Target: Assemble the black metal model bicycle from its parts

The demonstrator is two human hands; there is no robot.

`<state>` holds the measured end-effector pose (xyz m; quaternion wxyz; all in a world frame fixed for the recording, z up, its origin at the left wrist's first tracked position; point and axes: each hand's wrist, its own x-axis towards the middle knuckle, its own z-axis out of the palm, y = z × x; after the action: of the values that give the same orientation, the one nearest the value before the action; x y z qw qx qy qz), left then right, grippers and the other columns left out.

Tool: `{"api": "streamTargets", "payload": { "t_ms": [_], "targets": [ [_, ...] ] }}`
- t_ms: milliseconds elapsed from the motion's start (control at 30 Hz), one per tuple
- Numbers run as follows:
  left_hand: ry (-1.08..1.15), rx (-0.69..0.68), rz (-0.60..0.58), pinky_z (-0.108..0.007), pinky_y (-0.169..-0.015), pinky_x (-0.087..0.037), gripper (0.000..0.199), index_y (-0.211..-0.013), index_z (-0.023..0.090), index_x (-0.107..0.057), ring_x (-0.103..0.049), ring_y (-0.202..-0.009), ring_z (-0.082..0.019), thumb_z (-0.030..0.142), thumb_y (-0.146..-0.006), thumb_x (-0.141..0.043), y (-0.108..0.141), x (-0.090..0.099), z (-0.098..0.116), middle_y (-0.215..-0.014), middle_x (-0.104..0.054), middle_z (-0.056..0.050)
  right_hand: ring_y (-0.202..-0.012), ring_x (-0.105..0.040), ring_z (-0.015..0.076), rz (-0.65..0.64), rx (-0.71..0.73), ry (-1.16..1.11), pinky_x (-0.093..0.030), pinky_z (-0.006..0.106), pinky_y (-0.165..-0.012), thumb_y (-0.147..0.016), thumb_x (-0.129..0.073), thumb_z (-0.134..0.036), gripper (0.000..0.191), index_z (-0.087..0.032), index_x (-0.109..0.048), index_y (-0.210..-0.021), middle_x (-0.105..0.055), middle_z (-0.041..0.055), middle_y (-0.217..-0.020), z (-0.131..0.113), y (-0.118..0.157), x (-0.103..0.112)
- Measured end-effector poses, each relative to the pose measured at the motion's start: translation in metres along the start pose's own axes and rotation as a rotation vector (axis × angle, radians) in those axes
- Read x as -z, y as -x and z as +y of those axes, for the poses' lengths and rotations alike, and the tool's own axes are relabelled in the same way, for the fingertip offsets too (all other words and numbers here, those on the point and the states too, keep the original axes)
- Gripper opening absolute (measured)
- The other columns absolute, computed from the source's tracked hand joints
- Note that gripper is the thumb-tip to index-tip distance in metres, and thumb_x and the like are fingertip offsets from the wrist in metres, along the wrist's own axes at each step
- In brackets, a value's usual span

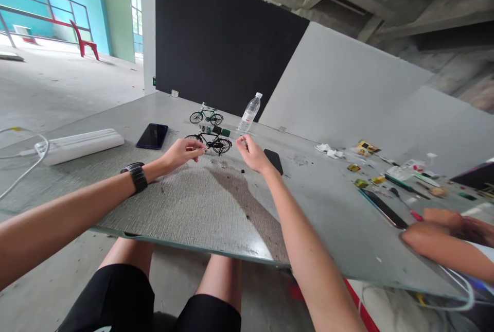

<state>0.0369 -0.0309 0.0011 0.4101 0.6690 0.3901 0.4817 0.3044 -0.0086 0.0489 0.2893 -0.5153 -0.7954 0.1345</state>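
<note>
A black model bicycle (216,142) stands on the grey table between my two hands. My left hand (184,153), with a dark watch on its wrist, is beside its left wheel, thumb and fingers pinched together; what they hold, if anything, is too small to name. To the right of the bicycle, my right hand (251,152) is raised with its fingers closed on something I cannot make out. Behind stands a green model bicycle (206,116), with small dark green pieces (221,130) between the two models. A tiny black part (243,171) lies in front.
A water bottle (250,113) stands behind my right hand. Phones lie at left (153,136) and right (273,161). A white power strip (81,145) is far left. Scattered tools and packets (378,180) and a co-worker's arm (443,244) occupy the right side.
</note>
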Motion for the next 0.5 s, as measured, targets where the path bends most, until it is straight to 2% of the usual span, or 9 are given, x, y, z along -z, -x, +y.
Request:
{"api": "streamTargets", "payload": {
  "t_ms": [100,233,367,500],
  "targets": [
    [0.022,0.013,0.022,-0.025,-0.062,-0.047,0.018,-0.089,0.014,-0.071,-0.061,-0.063,-0.012,0.031,-0.082,-0.071,0.0,0.0,0.0,-0.076,-0.066,-0.002,-0.068,-0.054,0.0151,-0.059,0.079,0.075,-0.037,0.027,-0.068,-0.105,-0.037,-0.035,0.028,-0.021,-0.061,-0.101,-0.058,-0.0009,-0.074,-0.004,0.0,-0.005],
    [0.007,0.01,0.047,-0.024,-0.059,-0.045,0.021,-0.094,0.014,-0.073,-0.062,-0.065,-0.014,0.032,-0.083,-0.072,-0.001,0.001,-0.002,-0.072,-0.067,-0.003,-0.09,-0.059,0.0174,-0.142,0.187,0.158,-0.04,0.03,-0.083,-0.1,-0.048,-0.019,0.024,-0.018,-0.072,-0.098,-0.066,0.0068,-0.097,-0.011,0.0,-0.023],
    [-0.032,-0.006,0.093,-0.024,-0.054,-0.042,0.026,-0.095,0.014,-0.075,-0.06,-0.061,-0.014,0.035,-0.08,-0.076,-0.002,0.002,-0.003,-0.069,-0.067,-0.004,-0.086,-0.06,0.0161,-0.198,0.186,0.125,-0.043,0.029,-0.078,-0.096,-0.055,-0.014,0.023,-0.019,-0.072,-0.111,-0.068,0.007,-0.099,-0.016,0.002,-0.039],
    [-0.03,-0.017,0.1,-0.024,-0.056,-0.045,0.026,-0.097,0.016,-0.075,-0.06,-0.06,-0.012,0.035,-0.079,-0.078,-0.002,0.001,-0.004,-0.07,-0.068,-0.003,-0.088,-0.06,0.0162,-0.183,0.201,0.151,-0.044,0.028,-0.08,-0.094,-0.057,-0.012,0.016,-0.017,-0.071,-0.1,-0.067,0.0071,-0.099,-0.021,0.005,-0.049]
  ]
}}
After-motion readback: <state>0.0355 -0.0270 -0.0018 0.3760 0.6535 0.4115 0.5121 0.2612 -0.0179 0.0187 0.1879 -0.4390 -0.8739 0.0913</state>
